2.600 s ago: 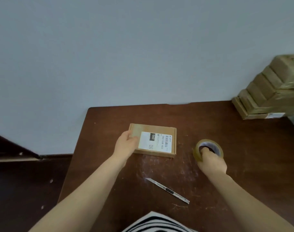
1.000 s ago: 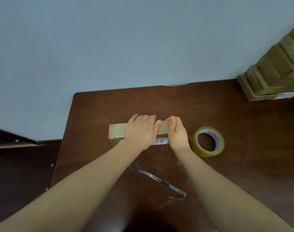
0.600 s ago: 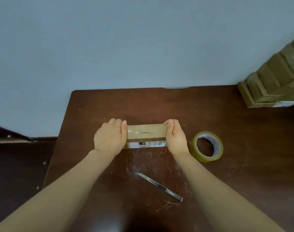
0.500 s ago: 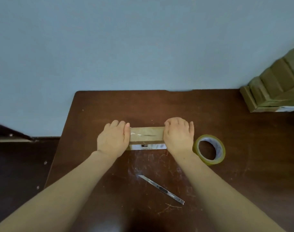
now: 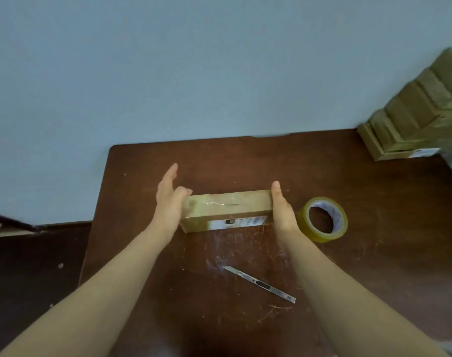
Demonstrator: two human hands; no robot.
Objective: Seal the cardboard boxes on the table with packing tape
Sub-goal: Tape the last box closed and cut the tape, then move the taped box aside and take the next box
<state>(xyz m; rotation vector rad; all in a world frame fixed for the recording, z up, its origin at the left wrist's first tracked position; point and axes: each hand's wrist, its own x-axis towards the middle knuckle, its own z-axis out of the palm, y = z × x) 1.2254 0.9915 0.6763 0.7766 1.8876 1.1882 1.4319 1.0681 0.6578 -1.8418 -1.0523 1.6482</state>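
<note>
"What stands behind the bench (image 5: 379, 266)?"

"A plain wall (image 5: 194, 60), pale blue-grey, evenly lit from edge to edge."

"And the bench itself?"

"Dark reddish-brown wood with a rounded far-left corner. Its far edge meets the wall. The top is scuffed, with pale scratches thickest near the middle."

"The floor?"

"The floor (image 5: 26, 284) is dark brown and lies to the left of the bench, dotted with a few small pale specks. At the far left a dark slanting edge (image 5: 11, 222) cuts in where wall meets floor, with a paler strip just under it. I cannot tell what it belongs to."

"The light?"

"Soft and diffuse, with a faint sheen on the bench top."
</note>
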